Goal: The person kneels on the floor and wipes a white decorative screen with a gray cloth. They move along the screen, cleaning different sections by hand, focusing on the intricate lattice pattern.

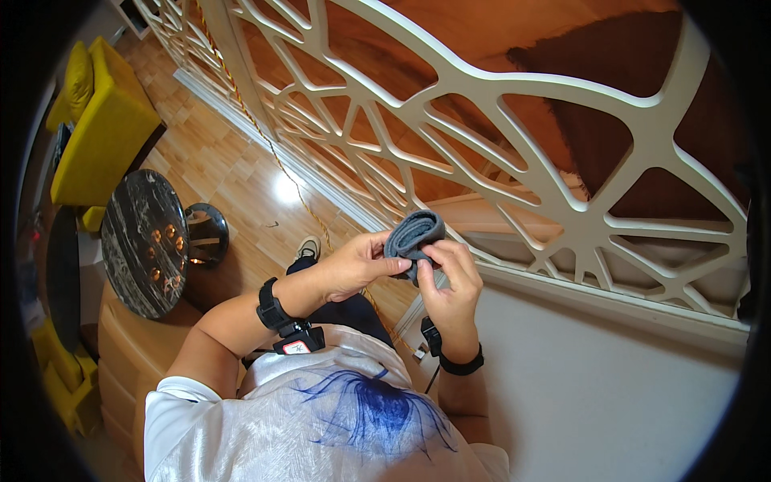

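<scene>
Clearly, everything hangs on the small grey cloth [417, 230], which is up in the air between the two hands, just in front of the white cut-out screen [595, 215] as the camera sees it. It is rolled or folded into a thick bundle, its layers showing as loops at the upper end. The left hand [352, 265] pinches it from the left, thumb across the near side; the right hand [453, 287] has thumb and fingertips closed on its lower right edge. Both grips are on the cloth, then – neither is free. To handle it well, I would let the left hold the layers together while the right works the edge in small pinches, easing rather than tugging; pull too hard and the loops could slip apart. Soft, thick fabric like this should forgive a light squeeze, but an uneven one may skew the bundle. As for containers, I can make out none holding anything – the nearest likeness is the bundle's own looped opening, and whether something sits deeper inside it, I cannot tell. Off to the left, the round black table [132, 249] shows bright spots that look like reflected lights.
</scene>
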Available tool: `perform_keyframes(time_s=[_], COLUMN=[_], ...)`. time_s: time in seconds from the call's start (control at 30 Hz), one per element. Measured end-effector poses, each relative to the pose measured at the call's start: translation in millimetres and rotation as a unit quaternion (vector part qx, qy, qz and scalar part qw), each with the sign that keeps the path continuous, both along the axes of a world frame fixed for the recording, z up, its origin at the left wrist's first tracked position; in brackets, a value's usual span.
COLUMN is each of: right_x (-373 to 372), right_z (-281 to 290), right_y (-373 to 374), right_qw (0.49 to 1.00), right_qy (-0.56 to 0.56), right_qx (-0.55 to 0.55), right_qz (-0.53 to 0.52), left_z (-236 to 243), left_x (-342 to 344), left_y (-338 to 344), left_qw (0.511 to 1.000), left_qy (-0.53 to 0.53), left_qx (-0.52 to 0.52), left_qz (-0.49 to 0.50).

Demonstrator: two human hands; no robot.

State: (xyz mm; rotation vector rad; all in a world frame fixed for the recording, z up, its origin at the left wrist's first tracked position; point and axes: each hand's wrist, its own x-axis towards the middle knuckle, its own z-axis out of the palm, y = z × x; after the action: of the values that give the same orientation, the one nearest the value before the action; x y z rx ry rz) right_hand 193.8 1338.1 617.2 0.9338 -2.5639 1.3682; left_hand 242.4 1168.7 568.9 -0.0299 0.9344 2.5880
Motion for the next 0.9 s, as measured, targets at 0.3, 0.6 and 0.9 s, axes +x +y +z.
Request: perform_keyframes(time_s=[0.3,0.6,0.9], right_x=[9,7,-31], right_z=[1,-12,-18], right_y=[-2,-8,6], right_qw=[0.999,0.994,0.996], right_qy=[0.037,0.021,0.025], right_qx=[0.002,0.104,0.083], right_qz=[-0.014,0.020,-0.023], left_z=[-5,-6,-20], left_x=[-3,-5,-29], left_y=[21,15,-2], left_qw=[0.987,0.972,0.991], left_qy=[-0.129,-0.153,-0.048], left_qx=[0.036,0.131,0.027], left_qz=[0.092,0.121,0.122])
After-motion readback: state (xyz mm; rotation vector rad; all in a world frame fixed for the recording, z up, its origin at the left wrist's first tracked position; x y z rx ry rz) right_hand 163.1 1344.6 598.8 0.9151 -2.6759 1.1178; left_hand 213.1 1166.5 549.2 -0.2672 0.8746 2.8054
